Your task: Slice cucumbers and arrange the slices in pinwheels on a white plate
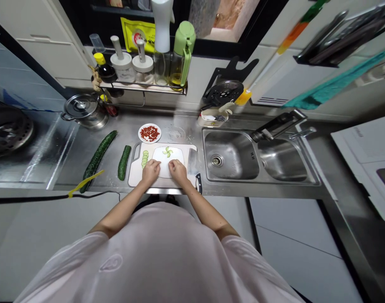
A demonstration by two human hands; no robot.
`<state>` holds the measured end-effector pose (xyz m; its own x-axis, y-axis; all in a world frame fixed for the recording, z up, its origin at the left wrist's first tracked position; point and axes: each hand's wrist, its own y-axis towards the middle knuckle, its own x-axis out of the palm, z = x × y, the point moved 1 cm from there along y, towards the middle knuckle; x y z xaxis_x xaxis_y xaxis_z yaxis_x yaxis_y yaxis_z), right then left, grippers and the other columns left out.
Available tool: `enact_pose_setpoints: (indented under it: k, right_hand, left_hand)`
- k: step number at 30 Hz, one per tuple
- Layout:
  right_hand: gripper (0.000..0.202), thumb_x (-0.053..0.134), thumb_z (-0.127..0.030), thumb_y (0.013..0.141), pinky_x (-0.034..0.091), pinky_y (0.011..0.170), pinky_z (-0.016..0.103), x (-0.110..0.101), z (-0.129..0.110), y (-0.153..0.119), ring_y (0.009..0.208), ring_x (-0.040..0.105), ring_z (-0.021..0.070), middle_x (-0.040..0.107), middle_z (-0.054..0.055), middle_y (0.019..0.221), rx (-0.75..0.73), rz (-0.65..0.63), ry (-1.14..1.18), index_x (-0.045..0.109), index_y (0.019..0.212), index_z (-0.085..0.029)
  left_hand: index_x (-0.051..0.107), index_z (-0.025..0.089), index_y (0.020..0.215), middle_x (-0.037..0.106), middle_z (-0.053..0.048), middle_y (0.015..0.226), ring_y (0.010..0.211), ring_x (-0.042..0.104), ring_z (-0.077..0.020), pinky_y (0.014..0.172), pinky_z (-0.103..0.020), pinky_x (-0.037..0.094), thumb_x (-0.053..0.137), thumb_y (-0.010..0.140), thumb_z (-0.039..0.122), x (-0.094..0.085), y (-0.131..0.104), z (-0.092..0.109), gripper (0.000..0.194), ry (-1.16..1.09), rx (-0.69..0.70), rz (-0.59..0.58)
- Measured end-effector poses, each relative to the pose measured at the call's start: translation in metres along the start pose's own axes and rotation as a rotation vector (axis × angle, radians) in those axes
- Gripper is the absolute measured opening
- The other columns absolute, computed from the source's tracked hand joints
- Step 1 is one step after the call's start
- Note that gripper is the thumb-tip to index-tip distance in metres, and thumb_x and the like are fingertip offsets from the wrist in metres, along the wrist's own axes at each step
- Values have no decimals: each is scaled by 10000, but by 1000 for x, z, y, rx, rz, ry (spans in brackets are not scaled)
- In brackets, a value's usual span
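A white plate (164,170) rests on the cutting board (136,179), with a pinwheel of thin green cucumber pieces (167,152) near its far edge. My left hand (151,171) is closed over the plate's left side, fingertips pressed together. Over the right side, my right hand (177,171) is curled the same way. Whatever either hand pinches is too small or hidden to name. A row of cucumber slices (145,158) lies on the board just beyond my left hand. To the right of my right hand, a kitchen knife (193,162) lies with its black handle toward me.
Left of the board are a cut cucumber (124,163) and a longer whole cucumber (99,155). Behind it stands a small plate of chopped red pieces (150,133). A lidded pot (85,111) is at back left; a double sink (232,155) is at right.
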<state>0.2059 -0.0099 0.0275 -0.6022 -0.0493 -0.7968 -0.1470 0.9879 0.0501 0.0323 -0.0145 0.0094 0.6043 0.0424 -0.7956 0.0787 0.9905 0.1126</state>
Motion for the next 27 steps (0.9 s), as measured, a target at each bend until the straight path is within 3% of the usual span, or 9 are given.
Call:
enact_pose_setpoints:
  k: [8, 13, 18, 27]
  right_hand:
    - [197, 436, -266, 932, 385, 688, 248, -7, 4, -18, 785, 557, 164, 618, 29, 869, -4, 26, 69, 626, 934, -214]
    - [196, 439, -273, 924, 388, 687, 251, -5, 12, -23, 754, 551, 162, 612, 24, 849, 17, 56, 72, 626, 917, -216]
    - [201, 438, -279, 921, 397, 708, 254, -4, 15, -27, 753, 552, 163, 611, 25, 838, 25, 76, 83, 626, 909, -209]
    - [216, 434, -279, 913, 412, 723, 261, -11, 13, -31, 762, 563, 170, 624, 34, 851, 59, 73, 91, 636, 925, -203]
  left_hand:
    - [665, 199, 1054, 625, -90, 1006, 951, 578, -228, 866, -339, 439, 471, 866, 240, -22, -23, -33, 273, 66, -198, 141]
    - [642, 196, 1071, 629, -88, 946, 927, 580, -244, 842, -353, 408, 488, 846, 258, -31, -34, -50, 280, 167, -333, 158]
    - [635, 217, 1059, 637, -84, 979, 974, 572, -262, 830, -373, 371, 507, 842, 294, -35, -39, -51, 264, 233, -424, 135]
    - [616, 201, 946, 633, -120, 988, 967, 563, -302, 838, -421, 348, 531, 825, 449, -36, -27, -40, 289, 281, -491, 84]
